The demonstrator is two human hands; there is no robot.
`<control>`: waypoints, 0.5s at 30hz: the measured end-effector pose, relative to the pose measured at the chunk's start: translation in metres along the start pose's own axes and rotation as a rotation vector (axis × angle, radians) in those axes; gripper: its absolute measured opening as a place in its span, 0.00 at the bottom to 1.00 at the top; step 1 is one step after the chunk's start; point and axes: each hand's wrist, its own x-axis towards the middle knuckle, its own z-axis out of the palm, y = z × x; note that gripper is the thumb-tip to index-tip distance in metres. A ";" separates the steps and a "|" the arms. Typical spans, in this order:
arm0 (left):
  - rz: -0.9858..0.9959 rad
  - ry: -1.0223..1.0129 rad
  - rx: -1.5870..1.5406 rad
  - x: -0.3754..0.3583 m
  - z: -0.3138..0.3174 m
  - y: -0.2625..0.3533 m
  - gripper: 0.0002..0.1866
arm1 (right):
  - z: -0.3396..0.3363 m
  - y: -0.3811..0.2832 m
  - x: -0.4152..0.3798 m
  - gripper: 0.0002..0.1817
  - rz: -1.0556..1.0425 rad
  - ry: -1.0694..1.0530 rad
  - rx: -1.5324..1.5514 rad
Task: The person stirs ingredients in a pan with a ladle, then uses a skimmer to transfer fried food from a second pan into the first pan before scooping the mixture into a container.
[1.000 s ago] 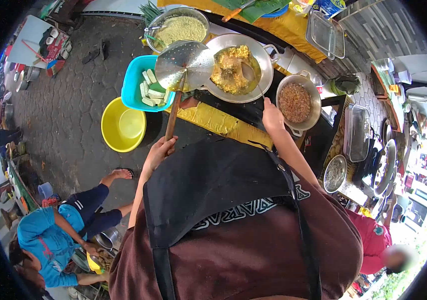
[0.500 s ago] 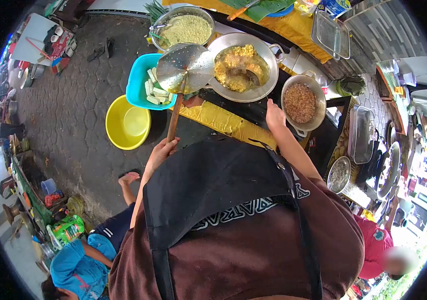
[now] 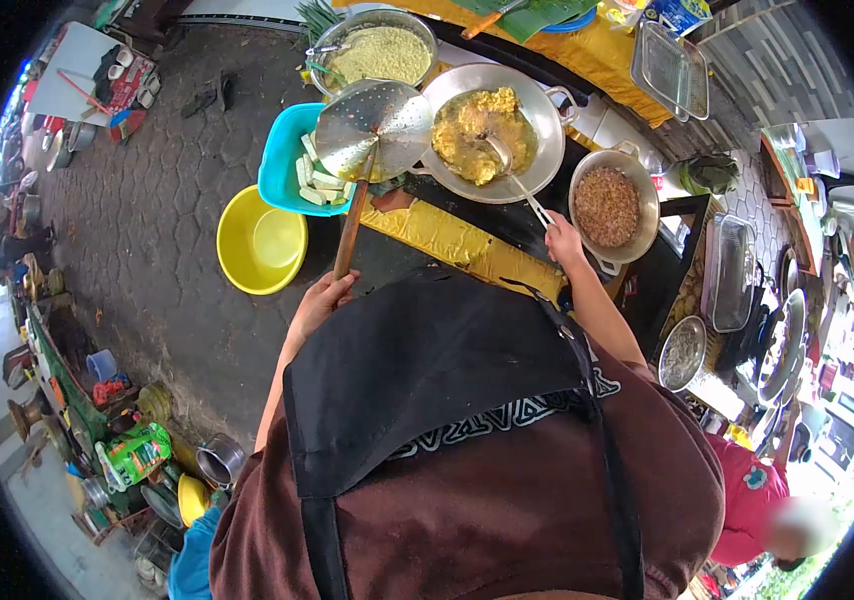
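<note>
My left hand point(image 3: 319, 298) grips the wooden handle of a round perforated metal skimmer point(image 3: 374, 128), held level beside the wok. My right hand point(image 3: 563, 240) holds the long handle of a metal spatula point(image 3: 505, 163) whose blade rests in the yellow food inside the big steel wok point(image 3: 547, 150). The skimmer's disc partly covers a blue tub point(image 3: 282, 165) of pale cut pieces. My apron and brown shirt fill the lower view.
A smaller wok of brown fried bits point(image 3: 608, 206) stands right of the big wok. A bowl of yellow grated mix point(image 3: 379, 52) sits behind. A yellow basin point(image 3: 260, 241) lies on the paving. Trays and pans crowd the right counter; a person in red point(image 3: 757, 490) stands at lower right.
My right hand has drawn back toward me, pulling the spatula handle out so it shows. The person in blue at lower left has slid nearly out of view. The skimmer stays put.
</note>
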 end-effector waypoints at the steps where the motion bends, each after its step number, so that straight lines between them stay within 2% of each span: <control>1: 0.012 0.006 0.022 0.000 0.000 0.001 0.15 | -0.002 0.002 -0.003 0.20 0.002 0.003 0.000; 3: 0.024 0.007 0.044 0.003 -0.001 0.002 0.15 | -0.006 0.002 -0.008 0.19 -0.189 0.053 -0.322; 4: 0.036 -0.012 0.086 0.007 -0.004 0.001 0.15 | -0.007 0.001 -0.012 0.19 -0.187 0.056 -0.322; 6: 0.048 -0.034 0.128 0.008 -0.003 0.003 0.15 | -0.008 -0.004 -0.019 0.19 -0.410 0.115 -0.538; 7: 0.043 -0.027 0.116 0.006 0.002 0.007 0.15 | -0.009 -0.005 -0.019 0.19 -0.409 0.119 -0.539; 9: 0.040 -0.022 0.103 0.003 0.005 0.009 0.15 | -0.008 -0.009 -0.022 0.20 -0.544 0.130 -0.618; 15: 0.054 -0.038 0.076 0.002 0.010 0.012 0.15 | 0.007 -0.025 -0.030 0.24 -0.588 0.227 -0.683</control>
